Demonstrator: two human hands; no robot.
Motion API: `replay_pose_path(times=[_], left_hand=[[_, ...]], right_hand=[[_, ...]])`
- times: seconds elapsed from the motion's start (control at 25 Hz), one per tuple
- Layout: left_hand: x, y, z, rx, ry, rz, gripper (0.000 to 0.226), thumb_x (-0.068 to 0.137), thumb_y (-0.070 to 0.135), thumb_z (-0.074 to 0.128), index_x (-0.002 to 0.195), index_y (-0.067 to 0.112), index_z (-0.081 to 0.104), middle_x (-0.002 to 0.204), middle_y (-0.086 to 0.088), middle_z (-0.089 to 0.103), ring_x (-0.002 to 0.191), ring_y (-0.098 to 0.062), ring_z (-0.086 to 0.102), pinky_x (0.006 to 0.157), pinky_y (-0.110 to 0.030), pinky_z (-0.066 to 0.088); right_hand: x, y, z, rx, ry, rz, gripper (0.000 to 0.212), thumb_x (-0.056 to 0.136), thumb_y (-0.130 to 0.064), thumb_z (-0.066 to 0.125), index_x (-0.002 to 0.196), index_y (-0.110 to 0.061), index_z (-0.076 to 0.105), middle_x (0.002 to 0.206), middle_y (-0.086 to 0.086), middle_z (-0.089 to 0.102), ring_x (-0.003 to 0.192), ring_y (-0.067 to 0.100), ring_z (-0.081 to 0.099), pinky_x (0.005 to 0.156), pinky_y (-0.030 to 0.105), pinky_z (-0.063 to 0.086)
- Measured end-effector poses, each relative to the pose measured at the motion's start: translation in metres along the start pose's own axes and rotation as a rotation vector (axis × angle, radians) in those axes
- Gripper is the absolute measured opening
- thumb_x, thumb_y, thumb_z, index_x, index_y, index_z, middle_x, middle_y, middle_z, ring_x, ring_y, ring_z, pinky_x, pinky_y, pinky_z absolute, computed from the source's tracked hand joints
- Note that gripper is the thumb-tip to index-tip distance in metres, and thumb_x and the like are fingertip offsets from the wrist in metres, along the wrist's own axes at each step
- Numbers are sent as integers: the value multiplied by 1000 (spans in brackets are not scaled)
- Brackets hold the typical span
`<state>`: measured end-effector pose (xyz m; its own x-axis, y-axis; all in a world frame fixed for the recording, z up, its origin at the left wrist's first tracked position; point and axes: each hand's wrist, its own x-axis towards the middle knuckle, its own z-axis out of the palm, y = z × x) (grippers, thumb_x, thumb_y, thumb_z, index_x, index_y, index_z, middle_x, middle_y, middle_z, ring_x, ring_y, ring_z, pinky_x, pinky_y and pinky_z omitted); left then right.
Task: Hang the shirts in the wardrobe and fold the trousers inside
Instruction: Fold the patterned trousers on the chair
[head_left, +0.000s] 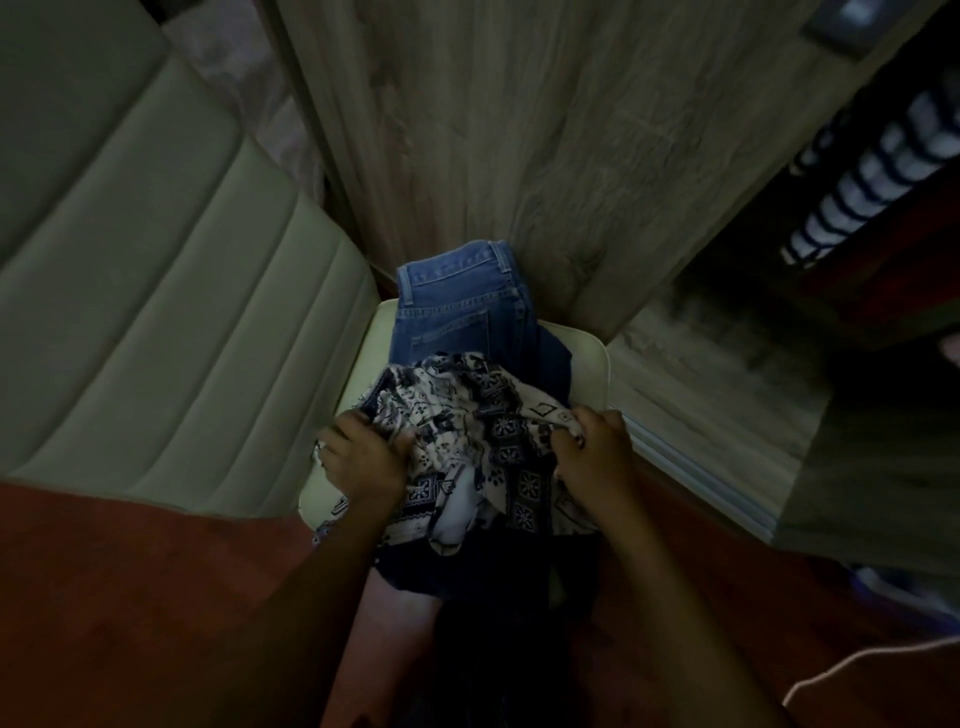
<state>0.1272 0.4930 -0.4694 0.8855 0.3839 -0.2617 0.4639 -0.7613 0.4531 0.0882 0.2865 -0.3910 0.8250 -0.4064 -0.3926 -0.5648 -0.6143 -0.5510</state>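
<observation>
The patterned shirt (483, 431) is being gripped at both sides. The fingers of the left hand (363, 457) are being curled into the cloth at one edge, and those of the right hand (597, 457) are being closed round a bunched fold at the other. The shirt is lying crumpled on top of a pile on a cream seat (589, 364), so the step in hand is judged to be the picking up of a shirt for hanging. The next move is judged to call for the shirt to be lifted clear, shaken out and carried towards the right. A hanger will be needed, and none is being shown.

A white cable (857, 670) is trailing on the red floor (130, 597) near the right side. A dark garment (493, 561) is being draped over the seat's near edge under the shirt. Beyond, blue jeans (457, 306) are lying against the shirt and could be dragged along. A wood-grain panel (519, 130) is standing close behind the seat. Past its edge a striped garment (872, 171) is hanging in a dark opening, so that edge may have to be skirted.
</observation>
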Motion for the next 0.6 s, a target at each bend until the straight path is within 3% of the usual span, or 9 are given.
replay_pose_path(times=[0.04,0.08,0.16,0.24,0.36,0.48,0.6], left_hand=[[2,2,-5,-14,10,3,97,69,82,41,123,1,44,124,-29,46,115,-45,44,91,-51,38],[5,4,-9,-57,-53,-9,82,76,62,61,133,7,37,133,-24,43,123,-43,38,98,-51,33],[19,4,-8,-80,-263,37,86,76,26,76,144,23,24,140,-14,42,132,-35,29,105,-47,22],[32,2,-3,146,-361,151,73,79,27,71,141,26,31,137,-9,48,131,-32,30,104,-47,22],[27,4,-3,499,-262,357,34,88,37,53,116,18,54,124,-9,56,119,-31,44,99,-49,27],[16,15,-19,309,-235,482,34,91,37,40,100,7,54,102,-16,63,97,-33,57,87,-42,37],[5,45,-58,31,-290,591,50,86,49,35,103,4,51,90,-22,66,79,-35,61,66,-39,47]], right_hand=[[-3,0,-6,42,-11,5,26,90,-18,48,111,-6,57,116,10,46,93,17,42,77,26,34],[-8,1,-12,77,-19,2,23,91,-16,47,108,-5,58,111,8,48,88,14,42,71,25,33],[-17,2,-22,206,-8,26,15,91,-13,45,95,-6,57,95,8,56,73,11,47,59,25,35],[-25,5,-28,359,44,87,16,91,-12,44,90,-8,59,81,4,61,66,8,51,52,18,38],[-30,14,-30,493,131,164,19,91,-15,42,90,-12,61,82,1,64,74,15,59,59,23,43],[-31,18,-36,594,214,250,18,90,-14,42,94,-8,58,82,3,60,76,21,57,64,29,42],[-37,12,-50,547,219,293,12,93,-15,44,105,-17,46,82,-5,53,69,11,50,57,24,39]])
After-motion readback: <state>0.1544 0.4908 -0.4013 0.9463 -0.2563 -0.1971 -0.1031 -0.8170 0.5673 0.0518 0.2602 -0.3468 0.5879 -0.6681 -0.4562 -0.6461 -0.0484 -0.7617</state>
